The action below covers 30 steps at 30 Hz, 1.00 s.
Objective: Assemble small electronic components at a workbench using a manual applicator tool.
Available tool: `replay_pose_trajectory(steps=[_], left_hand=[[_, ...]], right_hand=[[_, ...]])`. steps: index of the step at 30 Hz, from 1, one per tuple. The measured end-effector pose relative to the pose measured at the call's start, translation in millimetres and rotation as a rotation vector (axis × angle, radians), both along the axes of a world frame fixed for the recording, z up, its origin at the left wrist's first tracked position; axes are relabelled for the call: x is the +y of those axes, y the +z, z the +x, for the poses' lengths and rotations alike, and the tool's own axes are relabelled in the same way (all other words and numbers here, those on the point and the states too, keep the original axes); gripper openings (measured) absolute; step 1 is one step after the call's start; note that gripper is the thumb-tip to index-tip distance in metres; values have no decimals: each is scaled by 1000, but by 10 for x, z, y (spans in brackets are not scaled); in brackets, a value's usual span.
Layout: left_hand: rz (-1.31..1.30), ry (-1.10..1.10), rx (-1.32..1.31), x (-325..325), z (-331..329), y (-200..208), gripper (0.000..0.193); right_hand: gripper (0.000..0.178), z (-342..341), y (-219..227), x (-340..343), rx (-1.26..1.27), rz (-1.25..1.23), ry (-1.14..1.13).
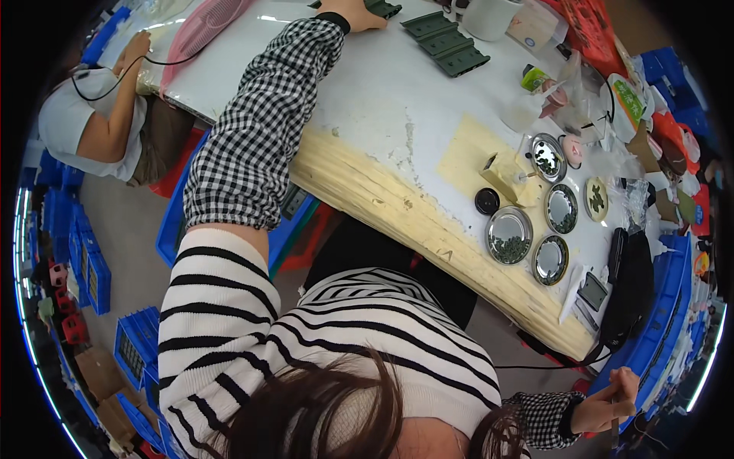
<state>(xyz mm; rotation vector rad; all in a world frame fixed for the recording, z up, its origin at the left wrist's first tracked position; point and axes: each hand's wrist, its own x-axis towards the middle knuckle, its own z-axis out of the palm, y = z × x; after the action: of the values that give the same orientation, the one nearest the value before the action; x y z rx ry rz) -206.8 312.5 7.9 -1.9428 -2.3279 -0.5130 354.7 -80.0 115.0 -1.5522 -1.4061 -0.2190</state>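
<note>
Green panel [446,44] lies far side of surface [367,99]; left hand [356,11] at second panel [384,8], grip unclear; right hand [608,404] pinches thin tool [615,433]. Positioning step, seemingly; next calls for steady hold.

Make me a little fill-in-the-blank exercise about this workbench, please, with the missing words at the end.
1. The sleeve cover behind the left hand has black and ____ checks.
2. Near the table's far edge, the mug beside the ridged green piece is coloured ____.
3. The right hand appears near the picture's lower ____ corner.
4. Small pieces lying in the shiny round metal dish are coloured ____.

Missing words: white; white; right; green.
</note>
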Motion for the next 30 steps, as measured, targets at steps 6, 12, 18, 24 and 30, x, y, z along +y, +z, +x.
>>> replay_pose_trajectory(steps=[6, 12, 18, 24, 30], left_hand=[[-128, -133, -198, 36, 236, -19, 81], [488, -397, -230, -976, -500, 110, 46], [696, 584, -22, -3338, -2005, -543, 27], [-249, 581, -75, -4714, -2504, -1926, 60], [-346, 661, 54, -4628, -2791, -2397, 68]], right_hand=[[81, 22, -20, 5, 9, -26, -51], [91, -27, -34, 267, 102, 23, 228], [97, 564, -133, 507, 212, 53, 704], [113, 133, -73, 863, 129, -1, 442], [110, 58, -50, 625, 240, -45, 410]])
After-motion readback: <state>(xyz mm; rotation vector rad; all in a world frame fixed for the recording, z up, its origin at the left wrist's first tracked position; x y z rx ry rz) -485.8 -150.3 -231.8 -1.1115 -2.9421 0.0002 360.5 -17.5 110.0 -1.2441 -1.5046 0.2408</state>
